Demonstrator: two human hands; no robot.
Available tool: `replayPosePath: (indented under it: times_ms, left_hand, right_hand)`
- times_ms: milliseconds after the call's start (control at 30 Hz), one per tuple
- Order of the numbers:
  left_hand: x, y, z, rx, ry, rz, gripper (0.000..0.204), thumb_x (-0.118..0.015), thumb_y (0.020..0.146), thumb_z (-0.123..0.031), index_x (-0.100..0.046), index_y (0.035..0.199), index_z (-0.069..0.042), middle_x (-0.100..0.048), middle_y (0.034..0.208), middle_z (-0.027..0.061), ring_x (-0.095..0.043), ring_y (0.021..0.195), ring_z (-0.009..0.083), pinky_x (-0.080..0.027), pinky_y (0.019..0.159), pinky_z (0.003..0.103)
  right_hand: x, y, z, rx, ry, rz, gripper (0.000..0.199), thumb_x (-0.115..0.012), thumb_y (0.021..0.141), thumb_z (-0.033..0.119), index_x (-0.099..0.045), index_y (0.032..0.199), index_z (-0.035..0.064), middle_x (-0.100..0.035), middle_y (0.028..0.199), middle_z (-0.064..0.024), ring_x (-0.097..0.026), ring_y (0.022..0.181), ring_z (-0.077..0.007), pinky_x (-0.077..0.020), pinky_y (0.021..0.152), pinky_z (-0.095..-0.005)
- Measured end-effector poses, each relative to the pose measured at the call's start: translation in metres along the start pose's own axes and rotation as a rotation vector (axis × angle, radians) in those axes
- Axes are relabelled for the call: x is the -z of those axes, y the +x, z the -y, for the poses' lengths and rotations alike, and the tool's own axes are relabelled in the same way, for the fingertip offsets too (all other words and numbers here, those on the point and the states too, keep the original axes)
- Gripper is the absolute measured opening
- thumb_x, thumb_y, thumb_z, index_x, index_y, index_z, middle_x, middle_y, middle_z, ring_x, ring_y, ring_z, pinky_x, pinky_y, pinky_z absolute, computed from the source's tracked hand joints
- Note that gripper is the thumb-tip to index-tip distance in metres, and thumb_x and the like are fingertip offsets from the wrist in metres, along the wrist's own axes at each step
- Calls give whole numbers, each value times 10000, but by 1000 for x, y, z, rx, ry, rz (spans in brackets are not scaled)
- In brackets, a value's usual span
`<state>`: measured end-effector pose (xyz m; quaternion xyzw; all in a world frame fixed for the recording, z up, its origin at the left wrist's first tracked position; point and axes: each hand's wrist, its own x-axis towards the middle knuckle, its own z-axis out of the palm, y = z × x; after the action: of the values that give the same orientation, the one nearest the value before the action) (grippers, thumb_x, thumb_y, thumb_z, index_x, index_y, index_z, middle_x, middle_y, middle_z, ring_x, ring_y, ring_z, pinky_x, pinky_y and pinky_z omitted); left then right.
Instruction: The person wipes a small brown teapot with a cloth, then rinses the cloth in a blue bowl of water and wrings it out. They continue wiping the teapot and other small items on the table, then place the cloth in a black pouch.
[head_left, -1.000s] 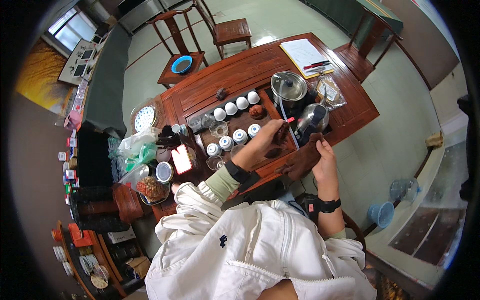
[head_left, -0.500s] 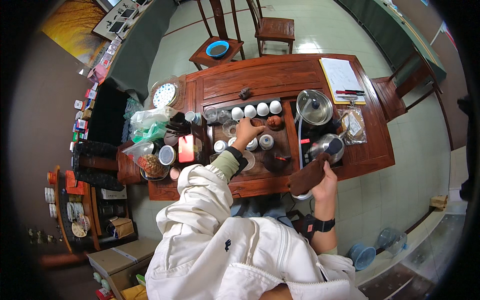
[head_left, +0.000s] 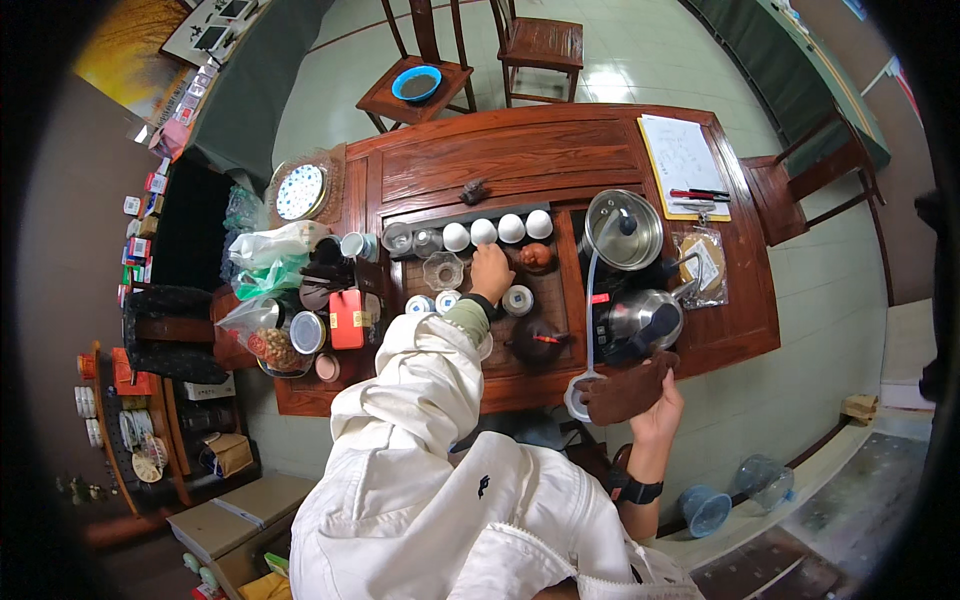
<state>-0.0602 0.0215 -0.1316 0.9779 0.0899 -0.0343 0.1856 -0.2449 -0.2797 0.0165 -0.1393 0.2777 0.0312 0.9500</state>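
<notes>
Wood table (head_left: 560, 140) has a tray (head_left: 555, 290) of white cups (head_left: 512, 229), clear bag (head_left: 245, 317) of brown bits (head_left: 273, 350) off left, left hand (head_left: 490, 271) over the tray, can't tell if gripping, right hand (head_left: 660, 410) clutching a brown cloth (head_left: 622, 396) near the kettle (head_left: 640, 318).

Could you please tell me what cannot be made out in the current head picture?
Head view:
What lies under the left hand, and whether it grips anything: hidden by that hand.
Some fingers of the right hand: behind the brown cloth.
Writing on the paper: too small to read.
Top of the chair bearing the blue bowl: cut off by the upper edge.
</notes>
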Motion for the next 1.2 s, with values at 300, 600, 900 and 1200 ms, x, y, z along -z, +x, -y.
replayPosePath:
  times_ms: [300,600,900,1200]
  left_hand:
    - [-31,12,14,47,-44,65,495,-795,684,-168,-513,1035,38,-497,1101,226,-577,974,381,-522,798,430]
    - [-23,9,4,-43,178,80,493,-783,683,-324,-594,957,39,-571,972,177,-579,946,331,-507,781,380]
    - [16,92,7,181,-62,-460,427,-759,707,-238,-517,973,-6,-539,1028,191,-516,988,353,-437,843,442]
    - [13,138,35,270,-226,-405,643,-763,690,-106,-461,1248,-4,-541,1204,165,-466,1168,352,-420,952,424]
  right_hand:
    - [-9,16,-1,-31,8,-49,221,-514,954,173,-562,1133,52,-620,1035,-128,-597,954,-269,-486,871,-449]
    - [-12,31,-7,-44,2,-59,231,-504,957,189,-571,1127,48,-624,1050,-134,-598,971,-267,-481,885,-441]
    - [-20,41,-14,-92,31,-20,241,-510,932,138,-569,1138,27,-612,1106,-142,-588,1002,-275,-463,915,-440]
    - [-21,23,-16,-20,-92,29,516,-533,761,-119,-478,1261,-6,-573,1149,-169,-536,1111,-324,-428,983,-453]
